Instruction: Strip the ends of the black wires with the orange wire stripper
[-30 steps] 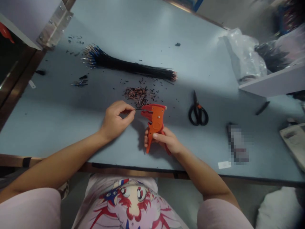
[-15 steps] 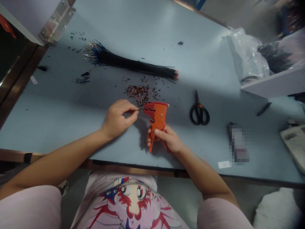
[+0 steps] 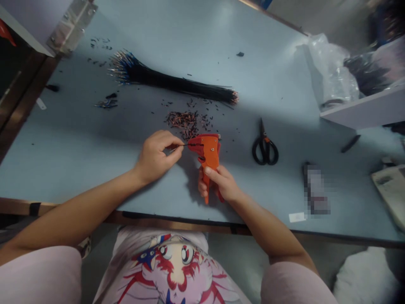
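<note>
My right hand point(image 3: 219, 182) is wrapped round the handles of an orange and red wire stripper point(image 3: 211, 153), held upright with its jaws facing left. Between thumb and fingers, my left hand point(image 3: 160, 153) pinches a thin black wire point(image 3: 186, 145), whose end reaches into the stripper's jaws. Just behind the tool lies a pile of short black and copper-coloured scraps point(image 3: 183, 120). Farther back is a long bundle of black wires point(image 3: 177, 83), with blue and metal terminals fanned out at its left end and bare copper at its right.
Black-handled scissors point(image 3: 265, 145) lie right of the stripper. A few loose terminals point(image 3: 106, 103) are on the left. Farther right are a pixelated object point(image 3: 317, 190), a white label point(image 3: 297, 217) and a clear plastic bag point(image 3: 330, 69) by a shelf panel point(image 3: 363, 107).
The stripper's handles have come closer together and its body has tilted slightly. My left hand has stayed nearly in place with the wire. The view has shifted a little.
</note>
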Available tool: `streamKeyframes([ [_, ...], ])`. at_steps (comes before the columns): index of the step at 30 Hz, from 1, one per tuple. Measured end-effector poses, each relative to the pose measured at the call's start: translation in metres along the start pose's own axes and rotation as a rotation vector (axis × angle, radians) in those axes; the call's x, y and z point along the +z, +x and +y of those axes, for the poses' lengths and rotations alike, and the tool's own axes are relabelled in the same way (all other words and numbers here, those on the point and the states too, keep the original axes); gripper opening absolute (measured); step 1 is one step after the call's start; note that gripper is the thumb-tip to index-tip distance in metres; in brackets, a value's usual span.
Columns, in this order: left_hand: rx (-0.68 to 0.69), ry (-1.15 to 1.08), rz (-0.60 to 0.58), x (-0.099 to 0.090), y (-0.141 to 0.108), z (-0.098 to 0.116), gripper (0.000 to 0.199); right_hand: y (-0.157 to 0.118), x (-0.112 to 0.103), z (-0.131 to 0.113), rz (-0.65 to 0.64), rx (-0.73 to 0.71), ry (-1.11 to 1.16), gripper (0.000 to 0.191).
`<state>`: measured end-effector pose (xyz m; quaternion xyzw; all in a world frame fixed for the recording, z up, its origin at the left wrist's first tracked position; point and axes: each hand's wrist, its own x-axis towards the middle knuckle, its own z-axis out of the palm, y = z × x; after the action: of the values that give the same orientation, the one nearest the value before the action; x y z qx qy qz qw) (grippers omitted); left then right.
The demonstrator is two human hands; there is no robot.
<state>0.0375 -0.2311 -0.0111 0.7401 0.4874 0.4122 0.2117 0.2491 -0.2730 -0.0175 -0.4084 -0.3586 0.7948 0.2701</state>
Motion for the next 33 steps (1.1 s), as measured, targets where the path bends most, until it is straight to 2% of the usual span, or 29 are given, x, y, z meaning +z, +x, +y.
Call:
streamKeyframes([
  [10, 0.022, -0.016, -0.046, 0.000, 0.001, 0.001, 0.010, 0.002, 0.000, 0.003, -0.022, 0.008, 0.038, 0.043],
  [14, 0.029, -0.001, -0.046, -0.001, 0.000, 0.002, 0.010, 0.001, 0.001, 0.002, -0.040, 0.029, 0.090, 0.043],
  [19, 0.040, 0.046, -0.040, 0.001, -0.001, 0.001, 0.010, -0.001, 0.004, 0.003, 0.002, 0.030, 0.190, 0.040],
  [29, 0.090, 0.114, -0.030, -0.002, -0.002, 0.004, 0.013, -0.001, 0.001, 0.018, -0.004, -0.022, 0.234, 0.042],
  [33, 0.088, 0.109, -0.023, -0.003, -0.002, 0.003, 0.012, -0.001, 0.002, 0.014, -0.020, -0.012, 0.262, 0.041],
])
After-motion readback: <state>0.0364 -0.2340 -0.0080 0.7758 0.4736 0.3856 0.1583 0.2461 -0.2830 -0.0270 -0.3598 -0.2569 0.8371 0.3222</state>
